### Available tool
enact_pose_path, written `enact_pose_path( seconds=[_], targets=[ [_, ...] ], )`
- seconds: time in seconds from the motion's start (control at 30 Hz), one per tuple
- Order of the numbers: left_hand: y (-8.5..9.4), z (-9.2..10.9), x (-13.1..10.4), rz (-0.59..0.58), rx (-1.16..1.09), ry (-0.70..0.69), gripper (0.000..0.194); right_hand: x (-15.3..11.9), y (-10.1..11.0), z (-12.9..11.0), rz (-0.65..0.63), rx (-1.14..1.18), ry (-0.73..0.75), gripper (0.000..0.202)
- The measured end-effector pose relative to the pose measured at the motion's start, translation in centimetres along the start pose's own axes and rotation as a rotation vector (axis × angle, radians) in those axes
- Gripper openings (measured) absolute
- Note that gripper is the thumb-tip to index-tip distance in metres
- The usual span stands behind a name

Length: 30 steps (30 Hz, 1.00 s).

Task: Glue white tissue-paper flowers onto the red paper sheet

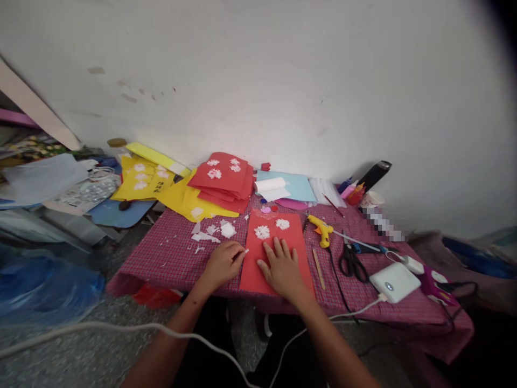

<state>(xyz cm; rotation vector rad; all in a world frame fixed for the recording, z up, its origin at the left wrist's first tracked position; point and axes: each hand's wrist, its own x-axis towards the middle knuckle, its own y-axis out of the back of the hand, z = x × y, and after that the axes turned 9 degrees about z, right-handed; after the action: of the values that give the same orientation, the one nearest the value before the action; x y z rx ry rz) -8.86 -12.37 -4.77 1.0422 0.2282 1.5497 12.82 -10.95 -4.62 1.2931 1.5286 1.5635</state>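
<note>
A red sheet (254, 272) lies on the checked tablecloth in front of me, with two white paper flowers near its top, one on the left (262, 232) and one on the right (282, 223). My right hand (283, 267) rests flat on the sheet below the flowers, its fingers spread and holding nothing. At the sheet's left edge, my left hand (226, 263) pinches a small white paper piece (246, 251) between thumb and fingertips. White paper scraps (204, 236) and a folded white piece (228, 230) lie behind my left hand.
Stacked red sheets with flowers (226, 175) and yellow sheets (181, 199) sit at the back left. To the right are a yellow glue gun (322, 230), wooden stick (319, 269), black scissors (352, 262) and white power bank (395, 282). A paint palette (265, 209) touches the sheet's top; cables cross the front.
</note>
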Motion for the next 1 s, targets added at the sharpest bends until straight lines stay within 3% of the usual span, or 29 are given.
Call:
enact_pose_path(
  seconds=[0.13,0.3,0.5,0.67,0.83,1.0],
  targets=[
    [-0.1,-0.1,0.0,0.008,0.001,-0.006,0.017,0.1,0.4,0.5,-0.022,0.023,0.016,0.063],
    [0.0,0.0,-0.1,0.002,0.003,-0.011,0.019,-2.1,0.8,2.1,-0.007,0.020,0.045,0.059],
    [-0.1,0.1,-0.1,0.011,0.010,-0.007,0.019,-2.9,0.2,2.9,0.038,0.015,0.053,0.060],
    [-0.2,0.1,0.0,0.020,0.006,0.002,0.020,-2.9,0.1,4.1,0.176,0.163,0.056,0.050],
    [-0.1,0.2,-0.1,0.006,0.005,0.002,0.018,-3.8,-0.2,7.6,0.417,0.315,0.044,0.032],
    [-0.1,0.5,0.1,0.010,0.018,0.026,0.018,-4.0,-1.1,9.3,0.479,0.357,0.013,0.021]
  ],
)
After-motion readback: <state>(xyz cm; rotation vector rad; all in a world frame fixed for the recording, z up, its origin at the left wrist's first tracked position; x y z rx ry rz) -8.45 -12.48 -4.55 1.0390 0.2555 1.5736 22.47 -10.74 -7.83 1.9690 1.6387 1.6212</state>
